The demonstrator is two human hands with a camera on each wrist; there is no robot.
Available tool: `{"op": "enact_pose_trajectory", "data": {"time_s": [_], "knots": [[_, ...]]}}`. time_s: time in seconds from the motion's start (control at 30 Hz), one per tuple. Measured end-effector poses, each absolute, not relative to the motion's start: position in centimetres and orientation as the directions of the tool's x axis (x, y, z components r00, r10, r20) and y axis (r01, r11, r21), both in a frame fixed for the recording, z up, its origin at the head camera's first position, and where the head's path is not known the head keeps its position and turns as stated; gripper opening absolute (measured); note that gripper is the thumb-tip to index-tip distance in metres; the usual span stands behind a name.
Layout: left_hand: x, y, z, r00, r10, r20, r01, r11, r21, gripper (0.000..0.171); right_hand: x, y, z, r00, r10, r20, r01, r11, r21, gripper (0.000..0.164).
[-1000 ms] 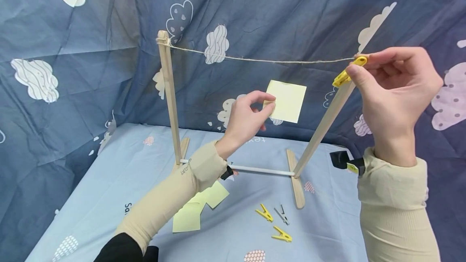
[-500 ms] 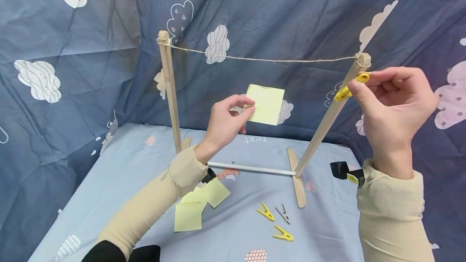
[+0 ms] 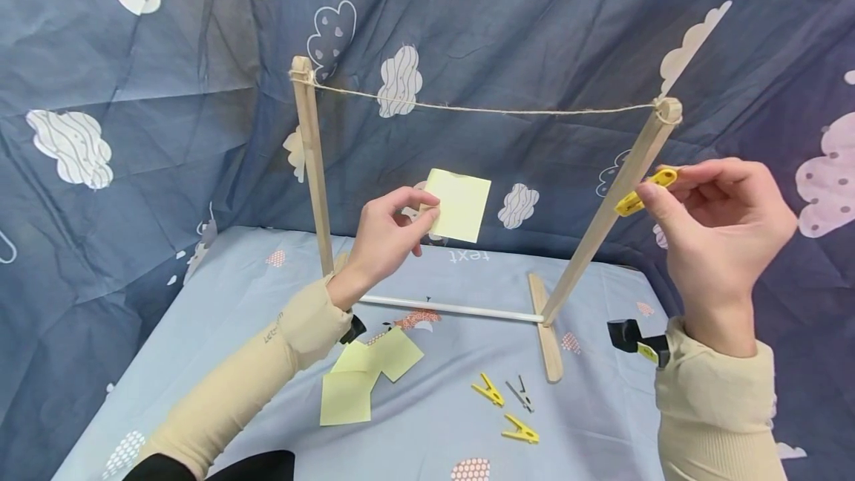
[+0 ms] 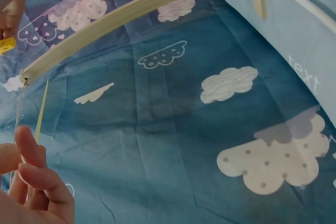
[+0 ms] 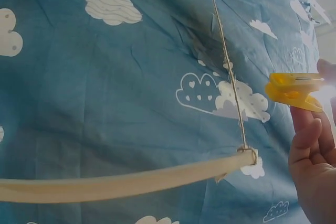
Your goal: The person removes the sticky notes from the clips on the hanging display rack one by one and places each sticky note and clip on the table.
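Note:
Between thumb and fingers my left hand (image 3: pixel 394 232) pinches a pale yellow sticky note (image 3: pixel 461 206) by its left edge, below the string (image 3: pixel 481 110). The left wrist view shows that sticky note (image 4: pixel 42 109) edge-on above the fingertips. My right hand (image 3: pixel 724 228) pinches a yellow clothespin (image 3: pixel 646 191) by its handle end, in front of the right wooden post (image 3: pixel 611 210). In the right wrist view the clothespin (image 5: pixel 294 88) points away from the fingers, its jaws together. The string runs between the tops of both posts.
The left post (image 3: pixel 312 169) and right post are joined low down by a white rod (image 3: pixel 454 309). Several sticky notes (image 3: pixel 345 398) lie overlapping on the light blue cloth. Two yellow clothespins (image 3: pixel 521 430) and a grey clothespin (image 3: pixel 520 394) lie near the front. A dark blue cloud-print curtain (image 3: pixel 200 58) hangs behind.
My left hand has moved left and down with the sticky note. My right hand has come down from the right post's top with the clothespin, uncovering the knot there.

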State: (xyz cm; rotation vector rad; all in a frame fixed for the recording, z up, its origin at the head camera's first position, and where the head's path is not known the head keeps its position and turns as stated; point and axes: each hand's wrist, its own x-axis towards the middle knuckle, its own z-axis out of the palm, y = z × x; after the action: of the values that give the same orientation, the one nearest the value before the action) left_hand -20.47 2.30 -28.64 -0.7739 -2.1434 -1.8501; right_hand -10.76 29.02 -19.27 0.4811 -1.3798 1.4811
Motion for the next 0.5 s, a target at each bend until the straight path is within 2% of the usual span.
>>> {"op": "enact_pose_trajectory", "data": {"time_s": [0.27, 0.5], "knots": [[-19.7, 0.5, -28.5, -0.845, 0.259, 0.467, 0.508, 0.117, 0.854, 0.014, -10.2, 30.0, -20.9, -0.424, 0.420, 0.802, -0.841, 0.145, -0.521, 0.031], [-18.6, -0.7, -28.1, -0.863, 0.265, 0.430, 0.474, 0.133, 0.870, 0.016, -9.9, 30.3, -23.4, -0.491, 0.397, 0.776, -0.811, 0.119, -0.573, 0.033]]}}
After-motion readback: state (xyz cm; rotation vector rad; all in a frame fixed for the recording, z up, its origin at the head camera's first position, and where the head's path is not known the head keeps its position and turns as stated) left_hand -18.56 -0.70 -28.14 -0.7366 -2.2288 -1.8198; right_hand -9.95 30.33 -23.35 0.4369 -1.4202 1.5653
